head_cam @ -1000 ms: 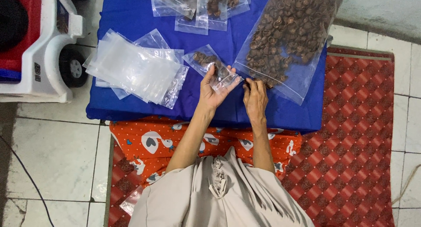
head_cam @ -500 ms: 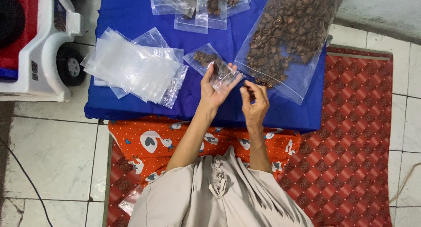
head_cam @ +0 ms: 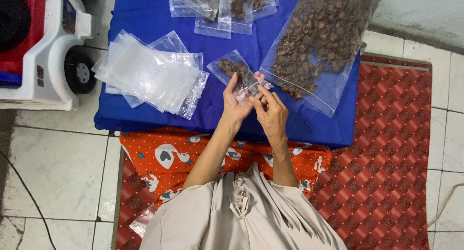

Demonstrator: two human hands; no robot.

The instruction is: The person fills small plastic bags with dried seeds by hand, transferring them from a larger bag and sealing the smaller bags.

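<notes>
Near the middle of the frame I see my left hand [head_cam: 238,102] and right hand [head_cam: 270,112] pinching a small clear bag [head_cam: 244,83] between fingertips, lifted just above the blue cushion [head_cam: 159,18], probably so its mouth stays reachable. Right of it lies the big bag of brown shells [head_cam: 314,42]; the stack of empty bags [head_cam: 145,73] waits at left (handy, I'd judge). Below: red patterned mat [head_cam: 386,148], pale floor tiles [head_cam: 58,168], a toy car [head_cam: 38,47] upper left.

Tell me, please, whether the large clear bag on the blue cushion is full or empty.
Full. The large clear bag is packed with brown dried pieces across nearly its whole width, lying flat on the blue cushion.
</notes>
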